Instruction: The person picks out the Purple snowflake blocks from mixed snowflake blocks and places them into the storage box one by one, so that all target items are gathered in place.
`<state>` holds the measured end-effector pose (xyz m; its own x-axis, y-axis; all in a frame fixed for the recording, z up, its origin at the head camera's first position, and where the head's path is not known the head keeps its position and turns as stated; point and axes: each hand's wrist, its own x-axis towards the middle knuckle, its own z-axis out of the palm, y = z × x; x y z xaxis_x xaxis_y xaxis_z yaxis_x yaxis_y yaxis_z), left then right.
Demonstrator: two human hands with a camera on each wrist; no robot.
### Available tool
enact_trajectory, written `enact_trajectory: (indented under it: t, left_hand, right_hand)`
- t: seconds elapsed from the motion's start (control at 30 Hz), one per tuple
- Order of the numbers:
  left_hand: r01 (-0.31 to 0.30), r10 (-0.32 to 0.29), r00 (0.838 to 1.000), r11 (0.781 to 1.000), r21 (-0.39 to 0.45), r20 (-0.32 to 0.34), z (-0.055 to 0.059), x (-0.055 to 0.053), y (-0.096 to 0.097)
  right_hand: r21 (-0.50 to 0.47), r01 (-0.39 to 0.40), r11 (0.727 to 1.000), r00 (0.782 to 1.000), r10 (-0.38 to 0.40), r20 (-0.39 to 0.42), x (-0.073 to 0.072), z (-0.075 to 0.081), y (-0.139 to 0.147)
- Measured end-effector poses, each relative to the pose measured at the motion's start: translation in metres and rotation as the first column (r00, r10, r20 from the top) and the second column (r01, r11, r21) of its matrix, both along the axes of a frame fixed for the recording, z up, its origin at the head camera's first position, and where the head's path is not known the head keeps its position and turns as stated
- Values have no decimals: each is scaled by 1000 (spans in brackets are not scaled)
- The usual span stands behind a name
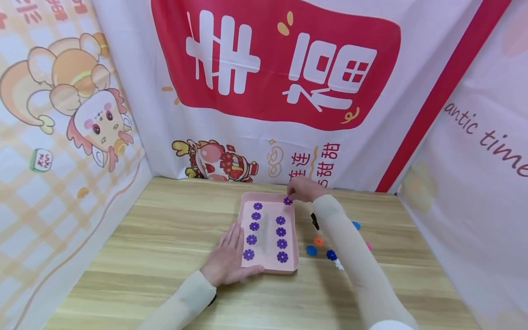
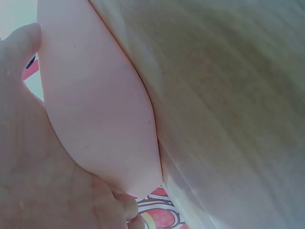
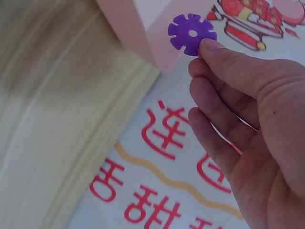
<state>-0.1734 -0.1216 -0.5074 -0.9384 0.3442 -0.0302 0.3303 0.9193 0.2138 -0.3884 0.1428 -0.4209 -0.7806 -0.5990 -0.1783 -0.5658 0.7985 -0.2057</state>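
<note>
With thumb and fingertip my right hand point(image 1: 305, 189) pinches a purple notched plastic disc point(image 3: 193, 33) by its edge; the other fingers bend loosely below it. In the head view this disc is over the far right corner of a shallow pink tray point(image 1: 268, 269). My left hand point(image 1: 228, 258) lies at the tray's near left corner, fingers stretched along the left wall and thumb along the front wall. Two columns of purple discs lie in the tray, several on the left point(image 1: 254, 226) and several on the right point(image 1: 281, 244).
Right of the tray, partly behind my right forearm, several loose discs lie on the wooden table point(image 1: 177, 229): blue point(image 1: 311, 250), orange point(image 1: 318, 240), dark blue point(image 1: 332, 255) and white point(image 1: 339, 264). Printed cloth point(image 1: 264, 128) hangs behind the tray and along both sides.
</note>
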Motion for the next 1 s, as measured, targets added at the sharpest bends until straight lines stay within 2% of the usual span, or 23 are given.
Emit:
enact_trajectory:
  t: [0.27, 0.43, 0.53, 0.67, 0.77, 0.93, 1.0]
  left_hand:
    - [-2, 2, 1000, 1000, 5, 22, -1, 0, -1]
    - [-11, 10, 999, 1000, 7, 38, -1, 0, 0]
    - [-12, 12, 999, 1000, 9, 43, -2, 1, 0]
    - [-5, 5, 999, 1000, -1, 53, -3, 5, 1]
    - [1, -1, 999, 1000, 3, 52, -2, 6, 2]
    - [10, -11, 999, 1000, 27, 33, -1, 3, 5]
    - [16, -17, 999, 999, 37, 31, -1, 3, 6]
  right_hand:
    - [21, 40, 999, 998, -41, 47, -1, -19, -17]
    - [8, 42, 999, 999, -42, 22, -1, -29, -24]
    - [-88, 99, 991, 992, -92, 81, 0, -39, -25]
    - [-129, 94, 987, 991, -81, 105, 1, -50, -24]
    - [-74, 33, 997, 999, -31, 28, 1, -55, -22]
    - [-55, 27, 998, 999, -28, -23, 0, -58, -18]
    - [-57, 33, 998, 999, -34, -15, 1, -58, -17]
